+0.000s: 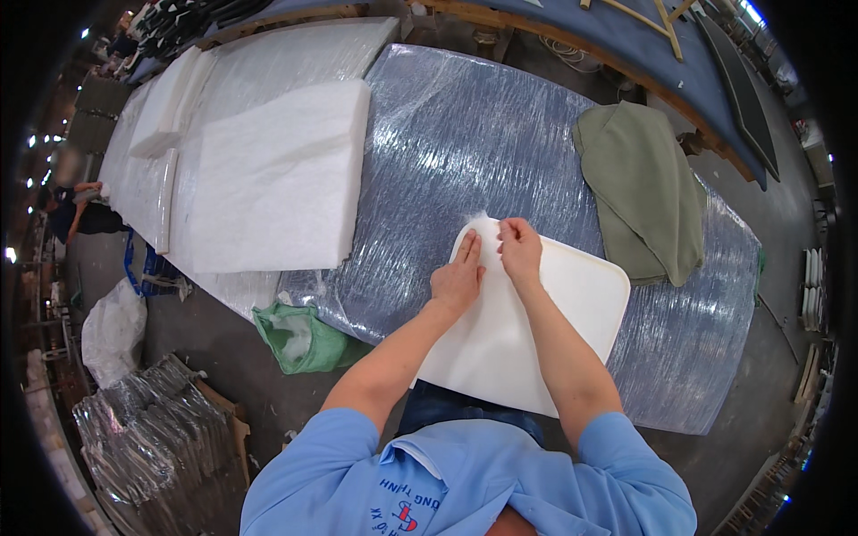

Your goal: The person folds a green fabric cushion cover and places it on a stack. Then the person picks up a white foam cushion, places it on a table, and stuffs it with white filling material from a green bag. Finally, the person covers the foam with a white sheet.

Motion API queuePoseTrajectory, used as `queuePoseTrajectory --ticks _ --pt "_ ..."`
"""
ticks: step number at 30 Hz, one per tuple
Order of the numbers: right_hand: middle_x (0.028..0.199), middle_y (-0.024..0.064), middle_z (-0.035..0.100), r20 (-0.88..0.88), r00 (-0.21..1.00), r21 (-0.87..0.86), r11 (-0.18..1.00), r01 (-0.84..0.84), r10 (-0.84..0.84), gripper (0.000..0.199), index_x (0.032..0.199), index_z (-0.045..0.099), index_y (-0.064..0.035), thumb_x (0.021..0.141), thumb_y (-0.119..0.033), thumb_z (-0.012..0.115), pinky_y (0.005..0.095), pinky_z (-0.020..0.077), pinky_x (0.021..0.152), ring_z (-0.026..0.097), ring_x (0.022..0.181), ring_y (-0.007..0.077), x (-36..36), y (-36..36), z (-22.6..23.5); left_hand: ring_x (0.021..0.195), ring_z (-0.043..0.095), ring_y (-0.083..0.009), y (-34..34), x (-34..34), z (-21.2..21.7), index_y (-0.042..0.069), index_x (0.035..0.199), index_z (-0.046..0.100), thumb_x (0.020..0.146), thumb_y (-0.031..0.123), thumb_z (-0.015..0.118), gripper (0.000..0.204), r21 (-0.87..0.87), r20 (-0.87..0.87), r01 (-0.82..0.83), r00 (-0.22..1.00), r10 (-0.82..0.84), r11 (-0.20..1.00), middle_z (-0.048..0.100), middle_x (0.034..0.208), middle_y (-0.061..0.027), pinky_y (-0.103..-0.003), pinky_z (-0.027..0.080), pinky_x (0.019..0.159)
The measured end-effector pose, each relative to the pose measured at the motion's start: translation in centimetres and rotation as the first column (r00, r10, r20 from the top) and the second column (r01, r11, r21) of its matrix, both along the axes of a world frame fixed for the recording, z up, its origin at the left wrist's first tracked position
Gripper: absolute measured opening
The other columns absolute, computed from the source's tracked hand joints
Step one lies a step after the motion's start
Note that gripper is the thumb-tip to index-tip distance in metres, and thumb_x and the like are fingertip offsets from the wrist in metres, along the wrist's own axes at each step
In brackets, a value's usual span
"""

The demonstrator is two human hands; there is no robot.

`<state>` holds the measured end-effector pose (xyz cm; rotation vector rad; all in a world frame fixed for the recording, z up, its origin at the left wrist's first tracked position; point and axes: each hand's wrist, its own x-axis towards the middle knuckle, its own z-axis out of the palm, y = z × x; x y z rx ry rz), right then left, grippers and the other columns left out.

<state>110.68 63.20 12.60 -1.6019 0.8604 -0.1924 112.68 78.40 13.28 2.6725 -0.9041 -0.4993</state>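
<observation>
A white padded panel (572, 308) with rounded corners lies in front of me, its near edge against my body. My left hand (458, 279) rests on its far left corner, fingers stretched out and pressing down. At the far edge beside it, my right hand (521, 250) is closed in a pinch; what its fingertips hold is hidden. A small tuft of white fluffy wadding (479, 217) sticks out past the far edge, between the two hands.
The table (474, 116) is wrapped in shiny plastic film. Thick white wadding sheets (277, 179) lie to the left, folded grey-green fabric (639, 192) to the right. A green bag (308, 339) and stacked wrapped boards (161, 447) are at lower left. Another person (80, 210) stands far left.
</observation>
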Motion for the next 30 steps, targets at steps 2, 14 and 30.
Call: queuePoseTrajectory --ticks 2,14,30 --pt "0.086 0.0051 0.069 -0.014 0.992 0.225 0.967 -0.122 0.129 0.016 0.107 0.070 -0.0060 0.103 -0.019 0.060 0.0243 0.0533 0.061 0.064 0.069 0.0122 0.8 1.7 0.6 0.085 0.075 -0.0273 0.6 0.1 -0.3 0.013 0.161 0.029 0.100 0.036 0.054 0.070 0.030 -0.007 -0.027 1.000 0.027 0.999 0.023 0.170 0.0014 -0.043 0.059 0.065" --pt "0.098 0.0124 0.072 0.055 0.997 -0.045 0.998 -0.054 0.056 0.022 0.112 0.068 -0.0010 0.104 -0.018 0.056 0.0335 0.0584 0.076 0.073 0.086 0.0210 -0.3 -0.6 -0.2 0.085 0.075 -0.0309 -0.5 -0.6 0.2 0.016 0.164 0.020 0.102 0.040 0.050 0.074 0.143 -0.100 -0.014 0.995 0.029 0.990 0.016 0.172 0.0023 -0.045 0.059 0.070" --pt "0.164 0.0139 0.035 -0.356 0.721 -0.721 0.317 -0.617 0.595 0.060 0.155 0.040 -0.0045 0.103 -0.035 0.047 0.0581 0.0126 0.124 0.026 0.154 0.0324 -3.7 0.6 0.4 0.094 0.074 -0.0323 -0.2 -0.2 0.7 0.017 0.164 0.019 0.103 0.037 0.045 0.070 0.116 -0.067 0.006 0.998 0.002 0.993 0.015 0.172 0.0014 -0.047 0.061 0.072"
